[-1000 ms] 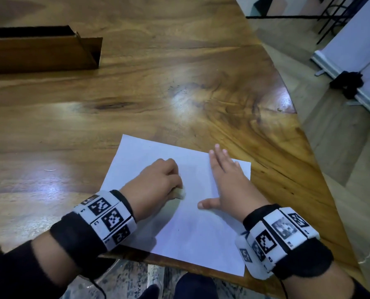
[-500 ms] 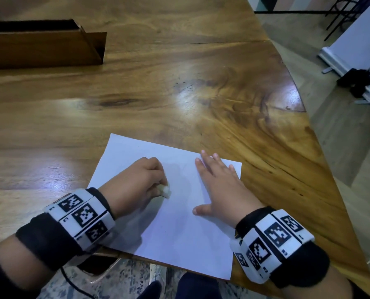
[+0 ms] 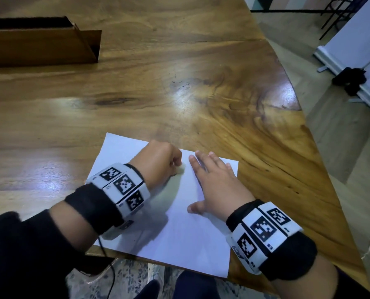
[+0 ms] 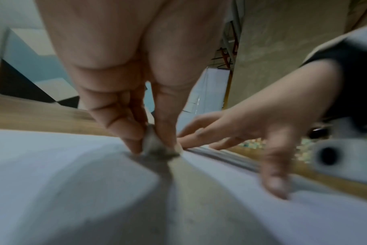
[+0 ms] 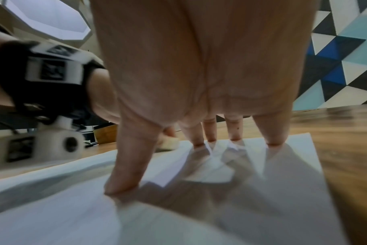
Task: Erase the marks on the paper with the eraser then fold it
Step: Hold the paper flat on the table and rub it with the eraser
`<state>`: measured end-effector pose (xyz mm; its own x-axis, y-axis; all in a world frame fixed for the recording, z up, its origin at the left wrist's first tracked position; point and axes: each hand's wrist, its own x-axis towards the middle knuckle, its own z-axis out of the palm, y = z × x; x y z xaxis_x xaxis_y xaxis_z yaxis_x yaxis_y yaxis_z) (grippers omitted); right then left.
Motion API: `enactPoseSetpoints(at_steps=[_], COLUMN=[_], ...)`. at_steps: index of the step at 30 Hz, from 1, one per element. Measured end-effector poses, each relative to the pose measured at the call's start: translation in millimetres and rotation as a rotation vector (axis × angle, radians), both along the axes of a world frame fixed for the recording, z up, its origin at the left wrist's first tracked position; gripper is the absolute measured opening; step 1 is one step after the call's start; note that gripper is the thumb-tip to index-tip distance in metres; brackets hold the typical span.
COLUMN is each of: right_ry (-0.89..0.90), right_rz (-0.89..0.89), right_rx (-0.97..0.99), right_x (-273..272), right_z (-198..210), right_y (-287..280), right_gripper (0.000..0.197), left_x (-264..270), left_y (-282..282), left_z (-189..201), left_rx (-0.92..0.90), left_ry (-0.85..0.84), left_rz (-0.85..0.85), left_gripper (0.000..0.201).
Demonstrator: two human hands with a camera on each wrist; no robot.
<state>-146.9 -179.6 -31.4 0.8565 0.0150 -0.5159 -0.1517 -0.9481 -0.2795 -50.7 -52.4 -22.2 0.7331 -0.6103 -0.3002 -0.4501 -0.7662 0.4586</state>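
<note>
A white sheet of paper (image 3: 186, 240) lies at the near edge of the wooden table (image 3: 179, 87), its near corner hanging over the rim. My left hand (image 3: 160, 162) pinches a small pale eraser (image 4: 155, 145) between thumb and fingers and presses it onto the sheet near the far edge. The same eraser (image 5: 169, 143) shows beside my thumb in the right wrist view. My right hand (image 3: 214, 182) lies flat on the paper just right of the left hand, fingers spread and straight, thumb out, pinning the sheet (image 5: 220, 207). No marks are plain on the paper.
A brown wooden box (image 3: 37, 43) stands at the far left of the table. The table's curved right edge (image 3: 304, 117) drops to a tiled floor, where a white stand with a black object (image 3: 350, 79) sits.
My left hand has slid the eraser away from me and rightward across the paper, close to the right hand's fingertips. The right hand has stayed flat on the sheet.
</note>
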Motion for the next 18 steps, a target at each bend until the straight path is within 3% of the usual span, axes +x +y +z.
enactPoseSetpoints(at_steps=[3,9,14,18], right_ry=[-0.001,-0.001,-0.009,-0.002], right_rz=[-0.005,0.001,-0.001,-0.001], right_rx=[0.006,-0.009,-0.002,-0.004], right_x=[0,1,0,0], right_z=[0,0,0,0], right_y=[0,0,1,1], right_gripper=[0.112,0.112,0.112,0.112], left_x=[-1,9,0,15], left_y=[8,-10,10,-16], left_z=[3,-1,3,2], left_rx=[0.056,-0.014,0.102,0.032], left_ry=[0.045,-0.036,0.066,-0.078], left_rz=[-0.100,0.041,-0.177,-0.097], left_gripper=[0.012,0.009,0.008,0.012])
